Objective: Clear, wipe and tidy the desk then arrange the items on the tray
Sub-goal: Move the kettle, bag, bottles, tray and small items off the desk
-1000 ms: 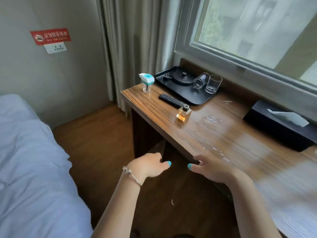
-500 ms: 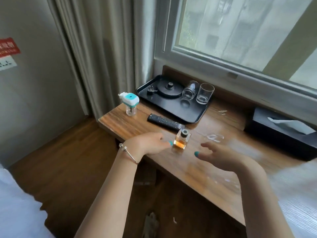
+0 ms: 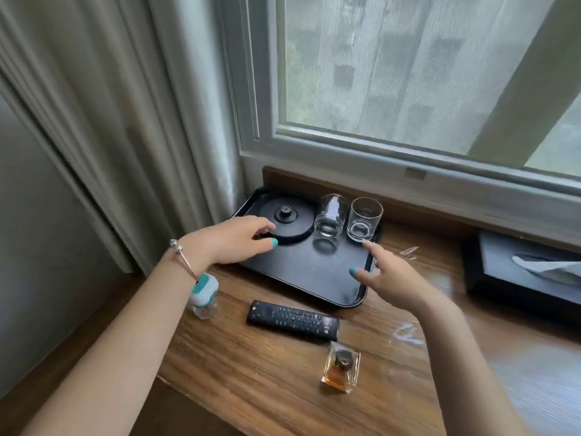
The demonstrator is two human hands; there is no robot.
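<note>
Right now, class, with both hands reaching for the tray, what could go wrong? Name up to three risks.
1. The two glasses stand loose at the back of the black tray; lifting it unevenly could tip them.
2. The left hand is by the kettle base, which could slide.
3. The left forearm passes over the small teal-and-white device and might knock it off the desk's edge.

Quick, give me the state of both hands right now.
Left hand: open, fingers at the kettle base, holding nothing.
Right hand: open, over the tray edge, empty.
</note>
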